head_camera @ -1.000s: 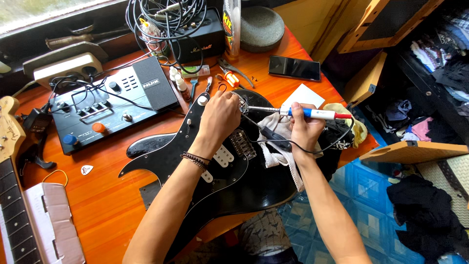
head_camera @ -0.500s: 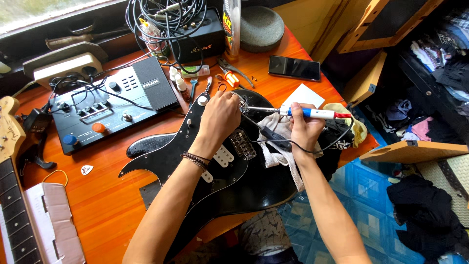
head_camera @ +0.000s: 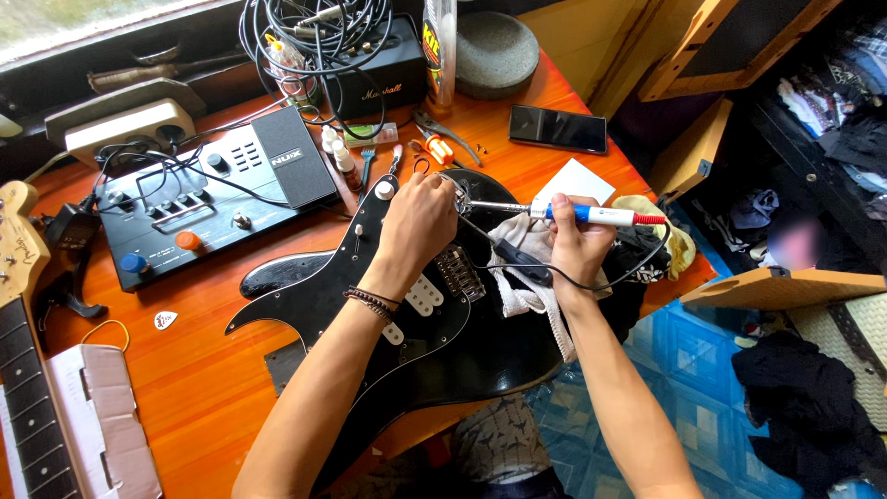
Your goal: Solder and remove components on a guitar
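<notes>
My right hand (head_camera: 575,242) is closed around the blue-and-white grip of a soldering iron (head_camera: 573,213), fingers wrapped tight on it. The iron lies almost level, its long axis running left to right, metal tip pointing left toward my other hand and its red tail end pointing right. My left hand (head_camera: 418,222) rests on the black guitar body (head_camera: 370,305), fingers curled together at the iron's tip; what they pinch, I cannot tell. The guitar lies flat on the orange table (head_camera: 199,370), near edge overhanging. A white cloth (head_camera: 523,277) sits under my right hand. A black effects pedal (head_camera: 199,189) lies far left.
</notes>
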